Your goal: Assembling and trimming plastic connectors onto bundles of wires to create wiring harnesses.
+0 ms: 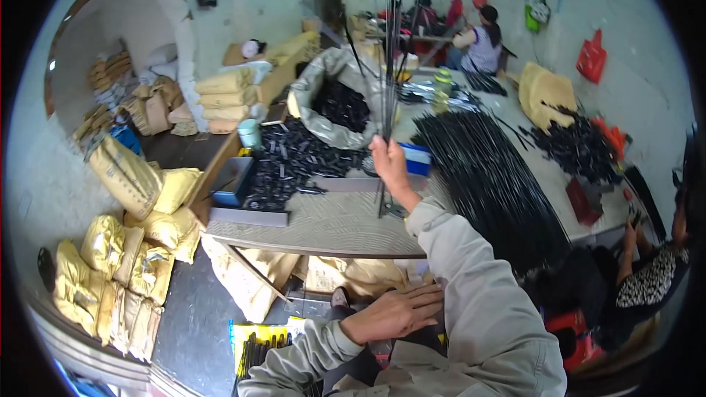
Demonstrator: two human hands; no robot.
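My right hand [392,165] is wrapped around a bundle of long thin black rods [392,51], held upright above the near edge of the table [331,231]. Their lower ends come down close to the tabletop. Flat and with fingers stretched, my left hand [393,314] rests low in front of me beside my right sleeve, holding nothing. To the right of the raised hand lies a wide layer of similar black rods [485,176]. Small black pieces [294,154] are heaped on the left, by a grey sack [305,106] with more black pieces inside.
A blue bin [232,176] and a grey strip [246,217] lie at the table's left. Yellow sacks [121,272] pile up on the floor. One person [483,48] sits at the back; another person [647,279] works at right near a dark red box [585,202].
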